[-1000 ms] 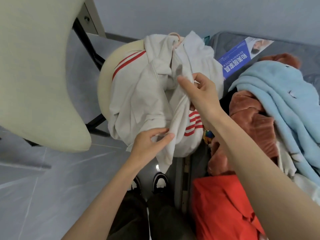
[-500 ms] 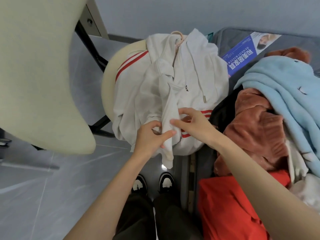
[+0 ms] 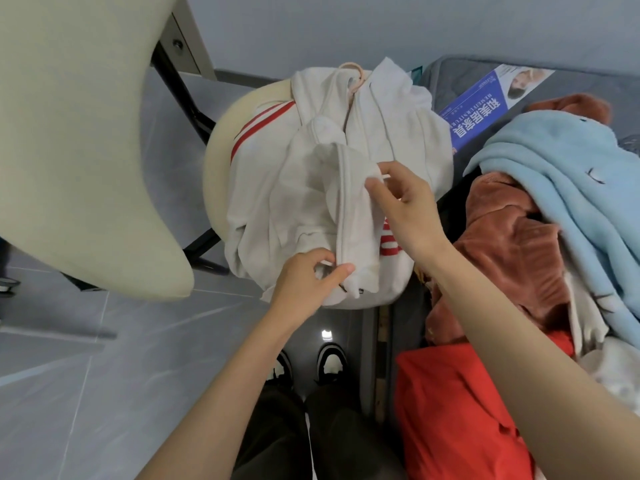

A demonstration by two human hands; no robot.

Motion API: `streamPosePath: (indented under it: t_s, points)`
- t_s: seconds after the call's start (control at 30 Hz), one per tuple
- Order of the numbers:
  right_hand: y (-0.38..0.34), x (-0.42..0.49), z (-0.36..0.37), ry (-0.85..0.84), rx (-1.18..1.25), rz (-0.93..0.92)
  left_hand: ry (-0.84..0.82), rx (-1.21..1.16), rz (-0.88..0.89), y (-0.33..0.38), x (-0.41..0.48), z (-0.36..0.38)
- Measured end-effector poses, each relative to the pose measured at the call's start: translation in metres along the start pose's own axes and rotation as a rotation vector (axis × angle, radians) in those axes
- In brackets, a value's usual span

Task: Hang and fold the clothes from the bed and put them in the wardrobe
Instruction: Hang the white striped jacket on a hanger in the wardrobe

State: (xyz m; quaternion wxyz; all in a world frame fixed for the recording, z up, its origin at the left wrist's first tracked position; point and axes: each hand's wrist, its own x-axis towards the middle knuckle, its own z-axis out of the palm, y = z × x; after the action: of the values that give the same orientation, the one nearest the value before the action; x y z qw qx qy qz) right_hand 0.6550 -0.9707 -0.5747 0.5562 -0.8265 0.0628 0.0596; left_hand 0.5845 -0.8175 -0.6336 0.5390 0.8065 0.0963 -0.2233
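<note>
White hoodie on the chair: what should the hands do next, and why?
Probably pull the front edge taut and lay it flat: left hand pinches its bottom, right hand higher up, and the white hoodie lies bunched around its hanger.

Cream chair seat (image 3: 221, 157) carries white hoodie (image 3: 398, 143); left hand (image 3: 304, 282) pinches sleeve (image 3: 353, 216) at hoodie's near edge, right hand (image 3: 408, 206) pinches it mid-hoodie.

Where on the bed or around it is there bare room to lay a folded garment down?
Bare mattress shows only at the far edge, beside the leaflet and the blue fleece. The grey floor between the chair and the shoes is free. The stool is covered by the hoodie; the near bed is piled with clothes.
</note>
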Motion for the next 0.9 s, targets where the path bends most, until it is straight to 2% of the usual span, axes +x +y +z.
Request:
streamPosePath:
  t_s: [0.1,0.17,0.23,0.27,0.33,0.43,0.5,0.57,0.63,0.8,0.9]
  points:
    - [0.013,0.006,0.003,0.138,-0.021,0.120,0.025,-0.201,-0.126,0.005,0.004,-0.002]
    - [0.024,0.001,0.003,0.186,-0.053,0.231,-0.014,-0.390,-0.234,0.008,0.004,-0.008]
    - [0.035,-0.015,0.003,0.211,-0.122,0.332,-0.011,-0.471,-0.294,0.009,0.004,-0.015]
    - [0.039,-0.027,0.004,0.174,-0.140,0.386,-0.002,-0.495,-0.316,0.010,0.004,-0.018]
    - [0.045,-0.058,0.008,-0.004,-0.042,0.565,0.012,-0.542,-0.340,0.013,0.004,-0.019]
    - [0.046,-0.100,0.013,-0.331,0.300,0.838,-0.004,-0.603,-0.353,0.017,0.004,-0.015]
    - [0.047,-0.115,0.017,-0.437,0.497,0.917,-0.059,-0.633,-0.371,0.020,0.003,-0.011]
    - [0.048,-0.122,0.025,-0.402,0.731,0.971,-0.129,-0.609,-0.384,0.021,0.001,-0.008]
    - [0.047,-0.125,0.033,-0.295,0.895,0.987,-0.154,-0.541,-0.373,0.023,-0.001,-0.007]
    - [0.049,-0.128,0.037,-0.113,0.898,0.865,-0.066,-0.343,-0.247,0.027,-0.003,-0.012]
    - [0.053,-0.129,0.030,-0.051,0.958,0.856,0.030,-0.394,-0.220,0.020,-0.008,-0.015]
